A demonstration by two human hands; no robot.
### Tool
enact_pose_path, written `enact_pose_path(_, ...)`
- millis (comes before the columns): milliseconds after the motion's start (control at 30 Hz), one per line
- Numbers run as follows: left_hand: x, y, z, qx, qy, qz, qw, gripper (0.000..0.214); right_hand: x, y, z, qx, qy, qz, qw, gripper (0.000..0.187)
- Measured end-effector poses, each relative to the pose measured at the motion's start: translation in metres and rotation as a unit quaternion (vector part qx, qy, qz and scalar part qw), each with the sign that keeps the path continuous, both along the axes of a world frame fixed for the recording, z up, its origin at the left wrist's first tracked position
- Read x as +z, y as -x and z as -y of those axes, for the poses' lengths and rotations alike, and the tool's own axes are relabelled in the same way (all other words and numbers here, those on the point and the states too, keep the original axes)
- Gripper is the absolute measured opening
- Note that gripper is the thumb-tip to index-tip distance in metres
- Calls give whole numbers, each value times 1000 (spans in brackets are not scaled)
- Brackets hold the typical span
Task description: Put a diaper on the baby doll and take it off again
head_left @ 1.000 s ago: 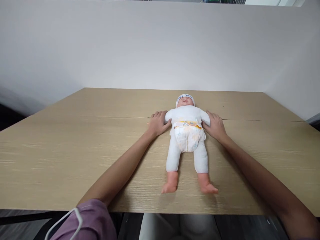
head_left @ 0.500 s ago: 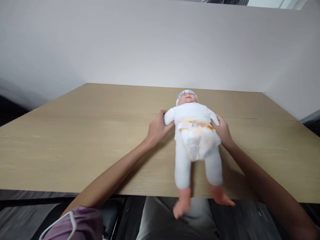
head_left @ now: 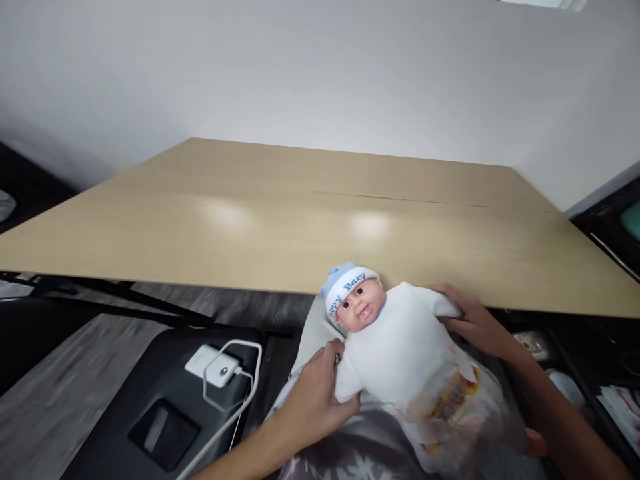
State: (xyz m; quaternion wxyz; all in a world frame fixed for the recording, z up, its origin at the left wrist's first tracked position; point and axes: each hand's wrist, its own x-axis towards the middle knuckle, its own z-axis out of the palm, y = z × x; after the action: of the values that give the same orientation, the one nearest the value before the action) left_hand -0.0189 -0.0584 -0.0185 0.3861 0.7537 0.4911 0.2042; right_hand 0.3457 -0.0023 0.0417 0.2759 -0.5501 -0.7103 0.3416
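Note:
A baby doll (head_left: 400, 340) in a white cloth body and a blue-and-white cap (head_left: 346, 288) lies tilted over my lap, its head toward the table edge. Around its lower body is a diaper (head_left: 455, 407) with an orange and yellow printed band, blurred by motion. My left hand (head_left: 320, 387) is closed around the doll's arm on the left. On the other side my right hand (head_left: 475, 323) grips the other arm. The doll's legs are mostly smeared or out of frame; one orange-pink foot shows by my right forearm.
The wooden table (head_left: 280, 233) stretches ahead to a pale wall. On a black chair seat (head_left: 175, 363) at left lie a white power bank (head_left: 213, 365) with a white cable and a dark phone (head_left: 164, 435). Papers (head_left: 620, 413) sit at the lower right.
The doll has come off the table toward me and down over my lap, turned so its head points up-left. Both hands moved with it, still holding its arms. The view has tipped downward.

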Motion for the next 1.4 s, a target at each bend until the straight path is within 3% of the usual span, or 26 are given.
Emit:
enact_pose_path(100,3,19,30,3,19,-22,1000,39,-18,19,23,28,13,-17,999,47)
enact_pose_path(200,8,30,45,14,31,-33,999,38,-40,36,30,45,6,-21,999,43)
enact_pose_path(467,-12,35,36,7,105,-84,991,37,-124,52,11,96,59,36,993,36)
enact_pose_path(600,-4,36,38,-16,60,-206,977,45,-128,41,29,46,74,7,996,34)
enact_pose_path(700,19,32,38,-38,-31,-313,948,48,-115,32,47,37,138,-48,989,47)
enact_pose_path(767,35,22,32,-53,-92,-323,940,50,-109,31,58,38,162,-65,984,46)
enact_pose_path(833,47,5,18,-90,-144,-259,951,49,-107,33,64,22,157,-62,985,43)
enact_pose_path(900,47,-17,-1,-167,-155,-143,963,44,-108,37,67,3,138,-59,989,40)
enact_pose_path(1000,29,-50,-29,-295,-93,30,951,35,-115,40,66,-3,120,-68,990,39)
enact_pose_path(1067,13,-63,-39,-332,-52,98,937,33,-123,37,63,-8,109,-70,992,37)
enact_pose_path(1167,-6,-65,-39,-322,-21,151,934,31,-141,27,55,-59,87,-60,993,39)
enact_pose_path(1267,-14,-55,-33,-284,0,183,941,31,-156,20,47,-103,83,-52,990,46)
enact_pose_path(1400,-20,-48,-28,-240,18,186,953,32,-152,29,44,-56,90,-67,992,46)
